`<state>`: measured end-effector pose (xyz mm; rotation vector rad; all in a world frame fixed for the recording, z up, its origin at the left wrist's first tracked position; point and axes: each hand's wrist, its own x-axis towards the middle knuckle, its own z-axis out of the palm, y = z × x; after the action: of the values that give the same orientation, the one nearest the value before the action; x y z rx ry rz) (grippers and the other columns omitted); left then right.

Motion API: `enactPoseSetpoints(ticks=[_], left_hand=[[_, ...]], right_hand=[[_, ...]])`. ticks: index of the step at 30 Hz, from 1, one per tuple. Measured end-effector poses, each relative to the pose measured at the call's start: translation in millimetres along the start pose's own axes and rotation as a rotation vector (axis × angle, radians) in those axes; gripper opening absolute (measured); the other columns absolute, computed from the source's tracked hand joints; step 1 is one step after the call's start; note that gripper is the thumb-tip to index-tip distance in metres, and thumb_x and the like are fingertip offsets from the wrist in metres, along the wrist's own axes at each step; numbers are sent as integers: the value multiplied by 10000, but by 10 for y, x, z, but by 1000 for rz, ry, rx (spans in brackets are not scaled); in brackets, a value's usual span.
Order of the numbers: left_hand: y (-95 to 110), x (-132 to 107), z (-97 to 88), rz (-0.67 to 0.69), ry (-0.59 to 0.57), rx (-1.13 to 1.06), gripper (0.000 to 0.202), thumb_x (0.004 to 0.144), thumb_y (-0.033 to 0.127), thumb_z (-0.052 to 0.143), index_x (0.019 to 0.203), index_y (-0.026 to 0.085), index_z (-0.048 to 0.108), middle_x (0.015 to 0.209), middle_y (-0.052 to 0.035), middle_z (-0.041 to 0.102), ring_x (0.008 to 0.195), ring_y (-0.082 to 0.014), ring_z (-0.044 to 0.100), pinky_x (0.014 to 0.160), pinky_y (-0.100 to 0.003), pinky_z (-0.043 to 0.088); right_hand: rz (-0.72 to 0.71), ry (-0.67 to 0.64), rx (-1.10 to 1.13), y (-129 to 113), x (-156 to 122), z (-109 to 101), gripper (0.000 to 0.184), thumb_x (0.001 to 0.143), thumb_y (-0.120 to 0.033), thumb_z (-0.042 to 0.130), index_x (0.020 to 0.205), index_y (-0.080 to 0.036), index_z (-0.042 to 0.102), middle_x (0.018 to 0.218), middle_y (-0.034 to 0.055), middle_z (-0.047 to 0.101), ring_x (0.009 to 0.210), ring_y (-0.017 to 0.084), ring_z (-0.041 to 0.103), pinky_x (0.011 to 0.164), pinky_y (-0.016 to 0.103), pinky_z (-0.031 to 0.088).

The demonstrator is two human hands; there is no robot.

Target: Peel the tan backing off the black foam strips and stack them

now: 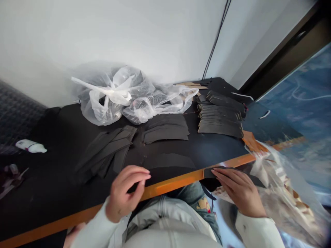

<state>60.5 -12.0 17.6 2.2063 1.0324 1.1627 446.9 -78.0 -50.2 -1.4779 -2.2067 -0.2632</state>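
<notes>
My left hand (126, 193) hovers curled just above the black tabletop (59, 193), near its orange front edge (176, 181), with nothing visible in it. My right hand (239, 191) lies over the end of a black strip (210, 172) at that edge, fingers pressed on it. Part of the strip is hidden under the hand. Ahead of my hands lies a flat black foam piece (168, 161). Further off are a loose pile of black strips (106, 151), a smaller layered stack (165, 130) and a tall fanned stack of black pieces (221, 120).
Two crumpled clear plastic bags (108, 98) sit against the white wall (103, 34). A white bottle (31, 146) lies at the left, beside small dark items (11, 177). A large clear bag (284, 186) hangs off the right, and cardboard (191, 84) lies at the back.
</notes>
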Motion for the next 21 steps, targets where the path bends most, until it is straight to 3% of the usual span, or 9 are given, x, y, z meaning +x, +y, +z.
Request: enactPoseSetpoints(ticks=[2, 3, 6, 9, 11, 15, 18, 21], left_hand=[[209, 39, 354, -366, -76, -457, 127, 984, 240, 483, 1003, 202, 603, 777, -15, 639, 661, -129, 621, 609, -251, 519], [297, 75, 508, -509, -145, -640, 192, 1001, 338, 456, 975, 192, 577, 695, 13, 579, 564, -110, 558, 532, -233, 480], [482, 212, 840, -690, -342, -901, 384, 964, 534, 470, 874, 170, 554, 673, 31, 503, 521, -80, 451, 481, -205, 396], [553, 297, 972, -695, -367, -963, 442, 903, 612, 527, 781, 190, 485, 618, 58, 445, 480, -69, 382, 453, -201, 328], [551, 286, 978, -666, -322, -965, 453, 893, 632, 531, 763, 207, 443, 583, 71, 411, 463, -73, 360, 448, -210, 299], [500, 168, 909, -576, -194, -771, 419, 954, 610, 442, 806, 218, 455, 624, 56, 398, 532, -104, 367, 511, -238, 317], [477, 94, 868, -460, -120, -603, 390, 992, 550, 409, 807, 213, 476, 716, 23, 429, 656, -134, 410, 638, -267, 366], [474, 60, 861, -413, -93, -648, 401, 996, 556, 384, 796, 216, 454, 735, 17, 425, 678, -145, 413, 672, -279, 378]], right_hand=[[-12, 176, 7, -168, 58, -103, 380, 882, -70, 612, 1208, -248, 693, 1036, 33, 757, 920, 190, 699, 828, 331, 533], [-8, 266, 10, -273, 122, -150, 419, 849, -38, 642, 1206, -248, 699, 1017, 36, 759, 911, 190, 699, 830, 329, 537], [3, 459, -2, -597, 360, -243, 497, 791, -22, 707, 1211, -288, 704, 974, 27, 753, 854, 185, 688, 809, 324, 550], [4, 503, -38, -818, 511, -237, 491, 816, -52, 690, 1202, -355, 696, 932, 0, 726, 793, 166, 659, 786, 317, 543], [40, 445, -61, -893, 541, -184, 445, 846, -98, 665, 1185, -386, 687, 959, 11, 699, 832, 183, 647, 823, 349, 527], [87, 322, 46, -1020, 607, -52, 353, 873, -388, 661, 1201, -268, 614, 1011, 91, 639, 935, 263, 609, 847, 430, 479], [21, 248, 240, -1177, 748, -11, 363, 914, -537, 535, 1041, -198, 563, 924, 100, 617, 868, 261, 572, 774, 417, 445], [45, 156, 380, -1329, 890, -17, 273, 945, -472, 493, 866, -212, 516, 787, 48, 578, 753, 211, 523, 714, 369, 407]])
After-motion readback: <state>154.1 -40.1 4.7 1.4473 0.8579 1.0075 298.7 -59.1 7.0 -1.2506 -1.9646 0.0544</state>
